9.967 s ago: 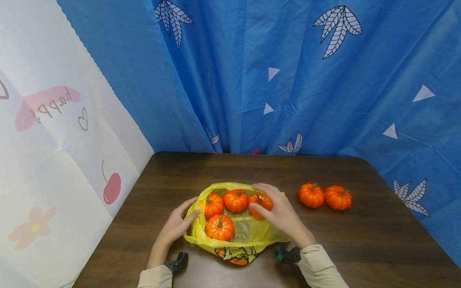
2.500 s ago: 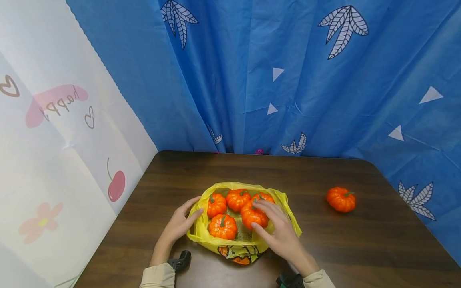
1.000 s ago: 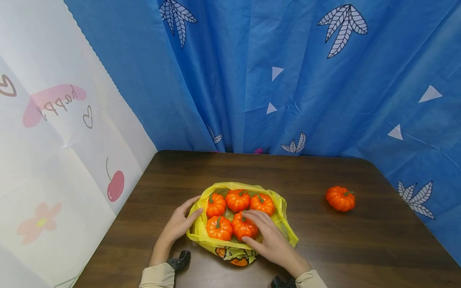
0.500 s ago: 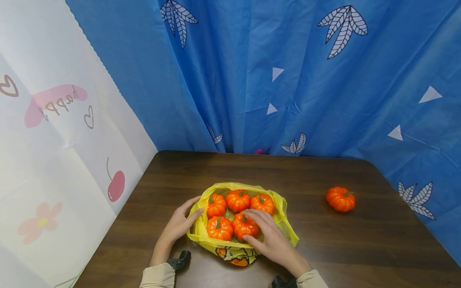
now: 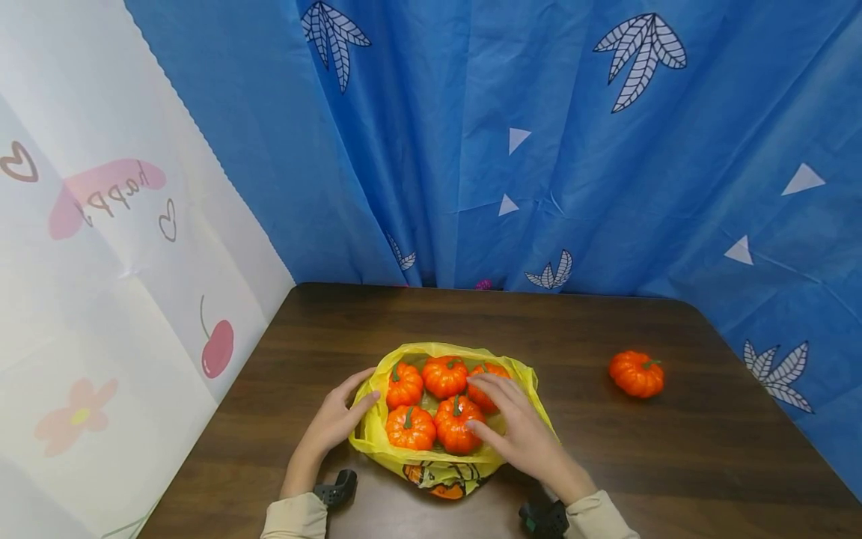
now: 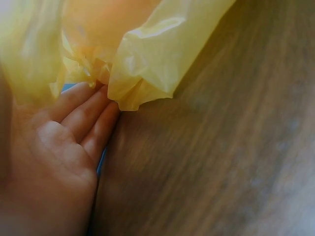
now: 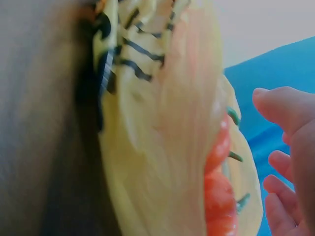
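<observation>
A yellow plastic bag lies on the table with its mouth up, holding several small orange pumpkins. My left hand holds the bag's left rim, thumb over the edge and fingers on the outer side; in the left wrist view those fingers reach under the yellow film. Above the bag's right part, my right hand is spread with nothing in it. Close to its thumb sits the front right pumpkin, and its fingers partly cover the back right pumpkin. Another pumpkin stands outside, to the right.
The dark wooden table runs back to a blue curtain with leaf prints. At the left hangs a white printed sheet. Dark wrist devices are worn at both wrists.
A pumpkin from the table at right was carried into the bag and set at its front right. My right hand has let go of it and moved up and right. The left hand stays.
</observation>
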A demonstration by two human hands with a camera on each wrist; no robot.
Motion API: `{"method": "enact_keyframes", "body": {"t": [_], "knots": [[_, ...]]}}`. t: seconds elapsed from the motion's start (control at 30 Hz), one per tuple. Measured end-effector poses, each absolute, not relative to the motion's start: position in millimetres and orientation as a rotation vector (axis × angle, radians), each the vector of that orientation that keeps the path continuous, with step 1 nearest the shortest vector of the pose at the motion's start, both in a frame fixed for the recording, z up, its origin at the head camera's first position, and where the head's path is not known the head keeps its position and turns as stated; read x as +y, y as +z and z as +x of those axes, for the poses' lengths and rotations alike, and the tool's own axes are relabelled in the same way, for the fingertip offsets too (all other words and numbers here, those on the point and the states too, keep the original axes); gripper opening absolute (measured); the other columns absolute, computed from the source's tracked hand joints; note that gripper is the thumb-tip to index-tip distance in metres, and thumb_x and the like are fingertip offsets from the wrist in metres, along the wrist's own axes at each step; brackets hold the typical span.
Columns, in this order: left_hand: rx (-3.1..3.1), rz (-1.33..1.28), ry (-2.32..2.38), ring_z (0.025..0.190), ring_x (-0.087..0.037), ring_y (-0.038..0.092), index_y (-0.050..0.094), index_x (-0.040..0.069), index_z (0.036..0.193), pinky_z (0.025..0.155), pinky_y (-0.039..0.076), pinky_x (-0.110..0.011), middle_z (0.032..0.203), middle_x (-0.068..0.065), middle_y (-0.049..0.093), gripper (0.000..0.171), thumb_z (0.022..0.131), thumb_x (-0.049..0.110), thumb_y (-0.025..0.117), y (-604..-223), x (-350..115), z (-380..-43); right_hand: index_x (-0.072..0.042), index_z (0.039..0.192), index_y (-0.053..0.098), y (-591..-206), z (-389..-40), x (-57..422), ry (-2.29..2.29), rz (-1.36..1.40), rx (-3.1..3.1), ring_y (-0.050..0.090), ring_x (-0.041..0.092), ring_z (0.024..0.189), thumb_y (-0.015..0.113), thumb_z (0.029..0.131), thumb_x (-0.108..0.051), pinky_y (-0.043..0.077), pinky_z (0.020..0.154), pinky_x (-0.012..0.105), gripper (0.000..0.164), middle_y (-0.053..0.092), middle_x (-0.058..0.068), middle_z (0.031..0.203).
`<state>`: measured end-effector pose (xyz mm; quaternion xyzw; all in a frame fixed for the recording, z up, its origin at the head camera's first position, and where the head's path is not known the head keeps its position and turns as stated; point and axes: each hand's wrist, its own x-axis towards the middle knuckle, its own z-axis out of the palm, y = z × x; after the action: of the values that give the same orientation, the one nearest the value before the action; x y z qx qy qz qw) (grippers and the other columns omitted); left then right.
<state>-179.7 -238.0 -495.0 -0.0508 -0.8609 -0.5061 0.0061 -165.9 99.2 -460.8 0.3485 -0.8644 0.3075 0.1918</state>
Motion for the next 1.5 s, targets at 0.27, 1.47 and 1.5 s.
{"method": "enact_keyframes", "body": {"t": [0.27,1.47,1.5], "knots": [[-2.696,-0.149,-1.597,0.143,-0.037,0.047,0.054,0.015,0.150,0.116,0.039,-0.058,0.154,-0.012,0.052,0.055,0.101,0.036,0.067,-496,-238,-180,-0.008,0.141,0.059,-449,-173,111,0.841,0.900,-2.426,0.053,0.027,0.134,0.085,0.087,-0.023,0.049,0.106,0.053,0.062,0.058,0.006,0.145],[-2.731,-0.186,-1.535,0.144,-0.040,0.045,0.052,0.015,0.151,0.115,0.039,-0.059,0.154,-0.015,0.051,0.056,0.102,0.039,0.064,-494,-240,-182,-0.011,0.138,0.065,-460,-196,190,0.934,0.357,-2.255,0.055,0.035,0.129,0.081,0.087,-0.007,0.033,0.115,0.017,0.054,0.062,0.014,0.140],[-2.734,-0.188,-1.530,0.144,-0.040,0.045,0.052,0.015,0.151,0.115,0.039,-0.059,0.155,-0.015,0.051,0.056,0.102,0.039,0.064,-494,-240,-181,-0.011,0.137,0.065,-461,-197,193,0.932,0.339,-2.253,0.055,0.035,0.129,0.082,0.087,-0.007,0.034,0.115,0.019,0.053,0.062,0.015,0.139]]}}
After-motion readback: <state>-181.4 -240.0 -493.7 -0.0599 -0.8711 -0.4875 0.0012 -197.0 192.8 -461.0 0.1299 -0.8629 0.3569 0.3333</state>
